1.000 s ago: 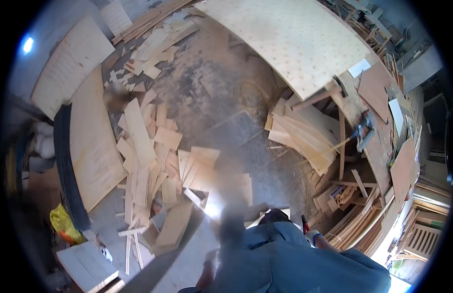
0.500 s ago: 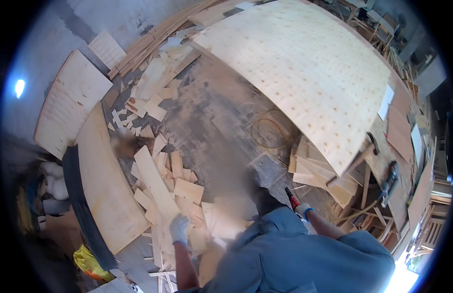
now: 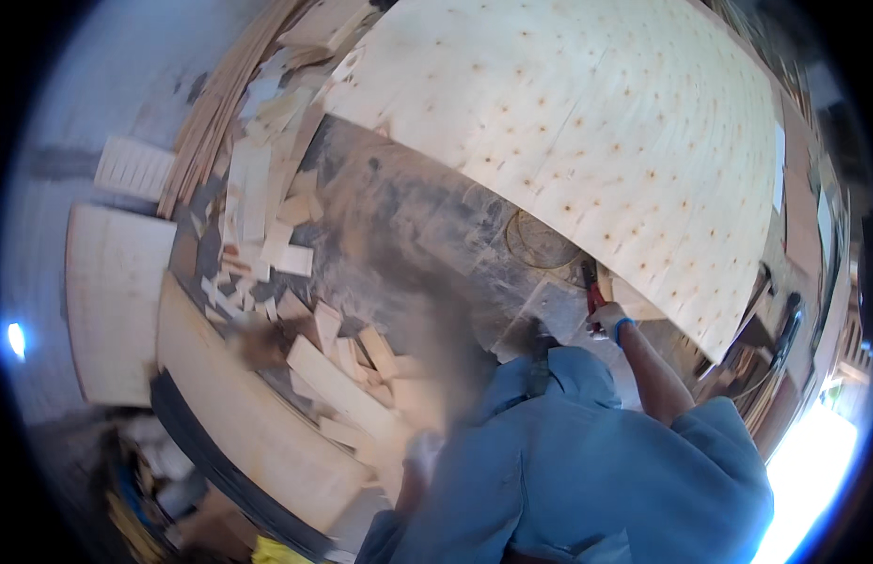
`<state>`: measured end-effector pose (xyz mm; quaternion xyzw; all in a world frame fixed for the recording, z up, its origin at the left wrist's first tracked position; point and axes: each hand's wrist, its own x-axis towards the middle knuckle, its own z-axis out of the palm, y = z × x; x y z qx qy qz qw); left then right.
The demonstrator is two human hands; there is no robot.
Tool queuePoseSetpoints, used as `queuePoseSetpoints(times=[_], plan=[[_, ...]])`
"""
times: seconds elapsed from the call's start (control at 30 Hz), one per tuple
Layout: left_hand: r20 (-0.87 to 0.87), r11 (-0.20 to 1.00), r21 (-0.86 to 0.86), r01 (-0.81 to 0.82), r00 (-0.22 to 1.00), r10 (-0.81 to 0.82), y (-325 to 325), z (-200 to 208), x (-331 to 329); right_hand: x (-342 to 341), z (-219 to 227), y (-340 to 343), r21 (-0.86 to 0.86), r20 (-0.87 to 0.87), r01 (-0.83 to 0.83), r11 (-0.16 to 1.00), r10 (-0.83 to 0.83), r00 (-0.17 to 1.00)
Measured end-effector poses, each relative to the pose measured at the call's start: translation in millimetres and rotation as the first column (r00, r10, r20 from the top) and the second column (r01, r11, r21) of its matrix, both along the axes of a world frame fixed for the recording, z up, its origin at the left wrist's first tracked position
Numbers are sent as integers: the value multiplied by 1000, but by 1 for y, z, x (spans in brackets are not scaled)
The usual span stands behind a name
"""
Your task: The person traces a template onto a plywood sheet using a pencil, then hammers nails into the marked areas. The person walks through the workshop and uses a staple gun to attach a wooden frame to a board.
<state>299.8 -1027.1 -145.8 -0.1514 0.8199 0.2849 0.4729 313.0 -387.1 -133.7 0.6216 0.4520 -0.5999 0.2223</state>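
Note:
My right hand (image 3: 605, 320), in a light glove with a blue cuff, is closed round a red hand tool (image 3: 596, 293). The tool has a dark tip pointing away from me, close to the edge of a large plywood sheet (image 3: 568, 122); its exact kind does not show. Low in the middle, my gloved left hand (image 3: 422, 456) is at the near end of a long narrow wooden board (image 3: 347, 390). Motion smears its fingers, so whether they grip the board is unclear. That board slants over a pile of wooden offcuts (image 3: 378, 351).
Curved panels (image 3: 121, 305) lean at the left, one with a dark strip (image 3: 234, 484) along it. Long wood strips (image 3: 225, 89) and scraps line the far left. A coiled hose (image 3: 540, 240) lies on the dusty floor (image 3: 380, 197). A blue power tool (image 3: 791, 324) lies at the right.
The whole view has turned and shifted. My right hand has moved the red tool forward, nearer the plywood sheet's edge. My left hand stays at the board's near end.

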Motion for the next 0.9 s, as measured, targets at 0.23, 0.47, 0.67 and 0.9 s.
queuePoseSetpoints(times=[0.23,0.47,0.67,0.9], plan=[[-492,948,143,284,852,-180,95,-37,-510,110,-200,-44,286,-266,-263,922,340,902],[-654,854,307,421,745,-132,364,170,-780,-130,-34,-164,-155,115,726,670,-718,687],[-893,472,-144,870,91,-440,535,174,-771,-205,-81,-194,-180,174,669,721,-646,743],[-939,-168,-303,938,-324,-115,669,148,-683,-296,-11,-203,-233,-33,933,273,-962,273]])
